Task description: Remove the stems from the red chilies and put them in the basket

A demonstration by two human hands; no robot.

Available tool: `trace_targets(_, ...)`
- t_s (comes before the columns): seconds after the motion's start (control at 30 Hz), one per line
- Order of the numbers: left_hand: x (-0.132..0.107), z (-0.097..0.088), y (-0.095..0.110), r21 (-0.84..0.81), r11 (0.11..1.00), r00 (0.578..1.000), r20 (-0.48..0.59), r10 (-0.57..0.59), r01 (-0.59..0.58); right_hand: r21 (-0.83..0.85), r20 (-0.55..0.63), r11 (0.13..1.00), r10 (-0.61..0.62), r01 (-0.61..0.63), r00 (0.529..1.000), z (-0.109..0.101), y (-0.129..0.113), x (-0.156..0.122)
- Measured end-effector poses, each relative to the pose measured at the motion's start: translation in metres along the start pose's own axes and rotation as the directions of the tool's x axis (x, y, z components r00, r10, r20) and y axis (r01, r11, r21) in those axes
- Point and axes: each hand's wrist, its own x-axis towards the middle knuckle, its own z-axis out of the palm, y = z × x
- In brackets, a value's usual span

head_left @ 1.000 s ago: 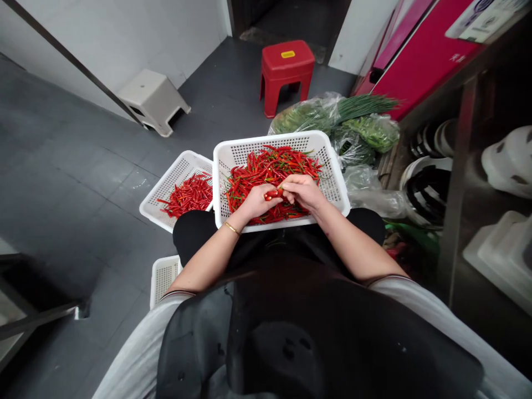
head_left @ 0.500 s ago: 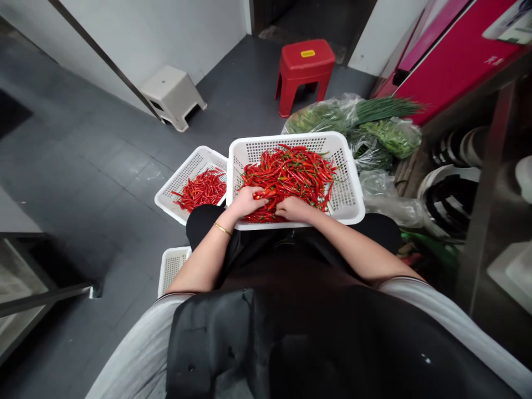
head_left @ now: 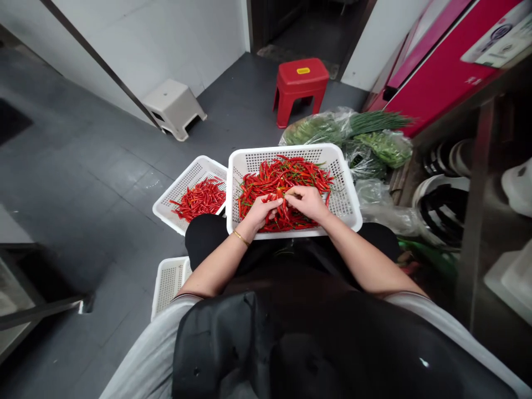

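Indoors, on grey floor tiles (head_left: 103, 183), a white basket (head_left: 349, 205) of red chillies (head_left: 286, 177) sits on the lap; left hand (head_left: 260, 213) and right hand (head_left: 307, 200) pinch chillies together above it, a red stool (head_left: 301, 86) beyond.

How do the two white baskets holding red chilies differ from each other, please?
The basket on the lap sits raised on the person's knees, while the basket on the floor lies on the grey tiles to its left. The lap basket holds a fuller heap of chilies with green stems; the floor basket's chilies form a thinner layer. The left hand and right hand work in the lap basket only. Both are white, perforated and rectangular.
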Motion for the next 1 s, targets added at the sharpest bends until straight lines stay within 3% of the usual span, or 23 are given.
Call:
trace_targets(0.1, -0.003, 0.006, 0.0, -0.079, 0.997, 0.999, -0.03, -0.023, 0.02, -0.349, -0.039, 0.926, -0.166, 0.143, 0.985, 0.003, -0.009, -0.002)
trace_targets(0.2, -0.004, 0.01, 0.0, -0.09, 0.996, 0.998, -0.063, -0.008, 0.002, -0.451, -0.047, 0.888, -0.119, 0.085, 0.992, 0.009, -0.02, -0.003)
trace_targets(0.23, -0.006, 0.01, 0.003, -0.049, 0.998, 0.998, -0.066, 0.025, -0.028, -0.398, -0.061, 0.916, -0.076, 0.045, 0.995, 0.011, -0.022, -0.003)
trace_targets(0.3, -0.011, 0.008, 0.013, 0.145, 0.983, 0.993, -0.004, 0.118, -0.117, -0.13, -0.082, 0.991, 0.028, -0.039, 0.996, 0.012, -0.023, -0.003)
trace_targets(0.4, -0.02, -0.007, 0.039, 0.503, 0.831, 0.963, 0.232, 0.135, -0.238, 0.329, 0.041, 0.935, 0.129, -0.135, 0.991, 0.004, -0.012, -0.003)
trace_targets(0.47, -0.025, -0.028, 0.055, 0.636, 0.724, 0.954, 0.28, 0.108, -0.268, 0.307, 0.184, 0.928, 0.161, -0.212, 0.97, -0.006, 0.001, -0.003)
trace_targets(0.5, -0.026, -0.043, 0.062, 0.679, 0.685, 0.962, 0.236, 0.139, -0.265, 0.166, 0.251, 0.956, 0.195, -0.24, 0.948, -0.011, 0.008, -0.004)
trace_targets(0.57, -0.025, -0.083, 0.071, 0.757, 0.62, 0.958, 0.03, 0.285, -0.208, -0.248, 0.326, 0.946, 0.286, -0.21, 0.901, -0.013, 0.019, -0.006)
trace_targets(0.63, -0.019, -0.132, 0.076, 0.843, 0.534, 0.884, -0.198, 0.423, -0.067, -0.562, 0.363, 0.824, 0.329, -0.077, 0.872, -0.004, 0.023, -0.009)
trace_targets(0.67, -0.015, -0.156, 0.078, 0.887, 0.459, 0.865, -0.266, 0.425, 0.046, -0.638, 0.385, 0.77, 0.324, -0.004, 0.864, 0.005, 0.023, -0.01)
trace_targets(0.73, -0.009, -0.195, 0.083, 0.912, 0.324, 0.864, -0.364, 0.349, 0.253, -0.693, 0.432, 0.713, 0.3, 0.101, 0.851, 0.024, 0.02, -0.011)
trace_targets(0.8, -0.008, -0.214, 0.09, 0.909, 0.253, 0.865, -0.399, 0.303, 0.331, -0.696, 0.439, 0.706, 0.277, 0.129, 0.854, 0.036, 0.019, -0.009)
trace_targets(0.83, -0.009, -0.213, 0.093, 0.914, 0.234, 0.862, -0.393, 0.319, 0.331, -0.678, 0.422, 0.727, 0.269, 0.105, 0.865, 0.038, 0.019, -0.007)
trace_targets(0.9, -0.013, -0.189, 0.095, 0.937, 0.221, 0.844, -0.341, 0.414, 0.27, -0.544, 0.368, 0.839, 0.261, -0.021, 0.893, 0.032, 0.021, -0.002)
trace_targets(0.97, -0.016, -0.144, 0.088, 0.955, 0.272, 0.842, -0.243, 0.481, 0.12, -0.252, 0.314, 0.948, 0.27, -0.194, 0.91, 0.02, 0.018, 0.003)
trace_targets(1.0, -0.016, -0.117, 0.081, 0.948, 0.319, 0.881, -0.15, 0.449, 0.0, -0.089, 0.291, 0.962, 0.271, -0.256, 0.917, 0.014, 0.014, 0.005)
